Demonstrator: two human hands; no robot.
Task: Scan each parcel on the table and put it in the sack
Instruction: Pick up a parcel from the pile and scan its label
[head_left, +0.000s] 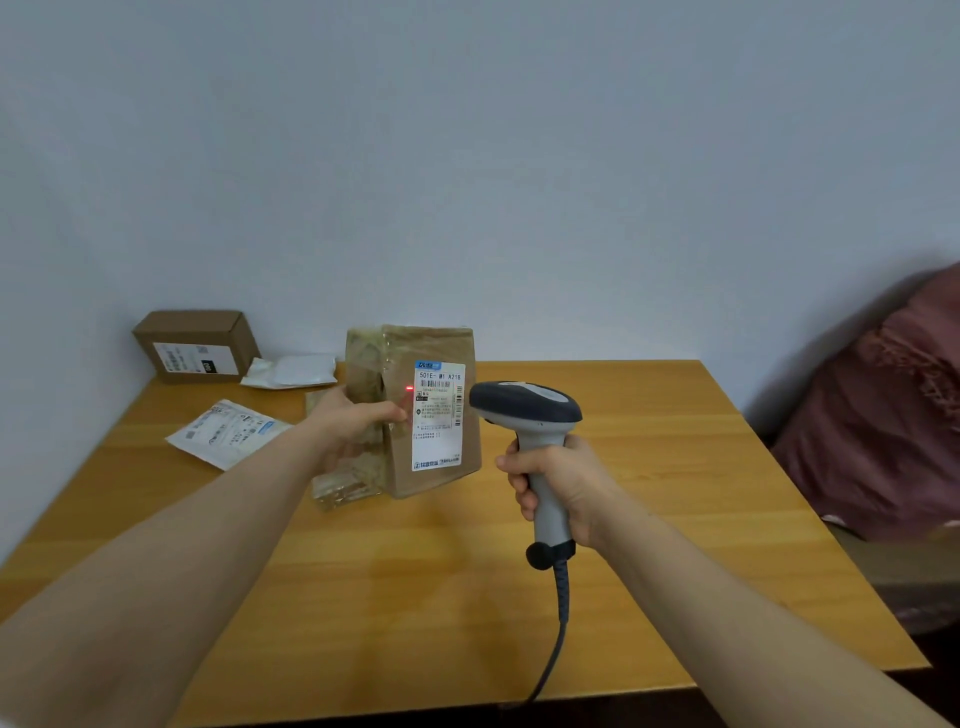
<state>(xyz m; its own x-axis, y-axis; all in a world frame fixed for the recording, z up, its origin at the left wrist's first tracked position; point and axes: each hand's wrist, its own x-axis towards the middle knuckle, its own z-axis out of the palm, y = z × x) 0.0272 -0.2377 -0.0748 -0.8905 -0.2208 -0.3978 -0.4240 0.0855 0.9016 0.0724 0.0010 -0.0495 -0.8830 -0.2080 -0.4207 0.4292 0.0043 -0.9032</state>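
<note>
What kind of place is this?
Likely a makeshift parcel-sorting spot: a labelled parcel held before a corded barcode scanner in the right hand, a white mailer on a wooden table.

Table (675, 467) with box (197, 345), pouch (291, 371), mailer (228, 431)

Forearms outstretched; left hand (358, 422) around parcel (431, 344), fingers likely behind it; right hand (563, 486) around scanner (525, 406).

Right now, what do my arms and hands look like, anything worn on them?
Both forearms are bare to the frame edge, no sleeves showing. The left hand and right hand have no gloves, and no watch, bracelet or ring is visible.
</note>
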